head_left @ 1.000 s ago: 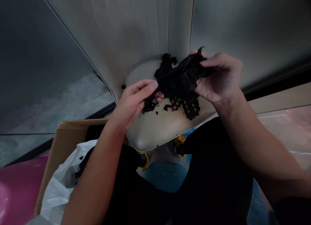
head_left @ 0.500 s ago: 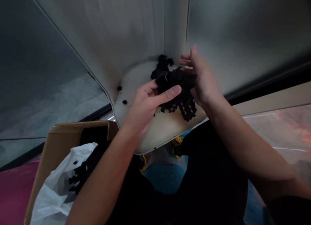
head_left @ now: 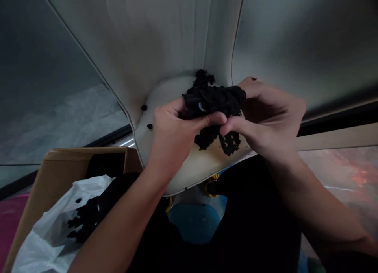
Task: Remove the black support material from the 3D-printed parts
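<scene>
Head view: black mesh fabric (head_left: 214, 98), long axis crosswise
Left hand (head_left: 173, 131): grip clamped, fabric's left end
Right hand (head_left: 267, 119): grip clamped, fabric's right end

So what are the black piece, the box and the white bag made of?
The black piece looks matte and limp, bunched up, with an open lattice edge and shed crumbs: perhaps soft foam or rubber mesh, unsure. The box is dull brown cardboard, with a folded flap. The white bag is thin crinkled plastic film.
</scene>
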The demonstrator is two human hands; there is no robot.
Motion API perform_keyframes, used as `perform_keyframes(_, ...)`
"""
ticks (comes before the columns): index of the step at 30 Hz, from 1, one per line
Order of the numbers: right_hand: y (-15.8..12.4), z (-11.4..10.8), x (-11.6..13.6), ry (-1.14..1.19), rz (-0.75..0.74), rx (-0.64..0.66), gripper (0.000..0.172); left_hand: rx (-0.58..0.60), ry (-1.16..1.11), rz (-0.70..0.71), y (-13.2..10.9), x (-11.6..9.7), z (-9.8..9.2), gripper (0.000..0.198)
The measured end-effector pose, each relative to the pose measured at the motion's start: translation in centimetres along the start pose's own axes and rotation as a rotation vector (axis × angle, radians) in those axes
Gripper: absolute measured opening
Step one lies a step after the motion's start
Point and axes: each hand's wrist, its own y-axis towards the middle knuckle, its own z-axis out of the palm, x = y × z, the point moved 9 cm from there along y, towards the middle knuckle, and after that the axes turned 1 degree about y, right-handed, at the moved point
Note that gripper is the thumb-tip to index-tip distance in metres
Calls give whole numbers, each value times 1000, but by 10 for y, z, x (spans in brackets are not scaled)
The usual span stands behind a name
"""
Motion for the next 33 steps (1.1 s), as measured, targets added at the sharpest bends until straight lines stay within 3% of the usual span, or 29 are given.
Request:
perform_keyframes(5,4,-2,1,14,13,58,33,33,79,19,2,-4,-2,16)
perform_keyframes(9,3,8,-1,92,103,226,38,33,117,64,-5,-13,1,11)
perform_keyframes(12,4,9,-6,185,179,264,40,122,105,91,-9,-18,11,13)
perform_keyframes(17,3,7,-15,250,246,246,36,207,95,-12,-13,-13,24,19)
perform_keyframes(24,0,15,-9,371,279,291,26,499,-214,-151,-27,-2,47,21)
perform_keyframes(28,-1,20,-8,422,292,299,24,497,-288,-199,-28,6,45,16)
perform_keyframes(33,-1,24,-12,386,297,268,26,391,-272,-205,-28,14,36,15)
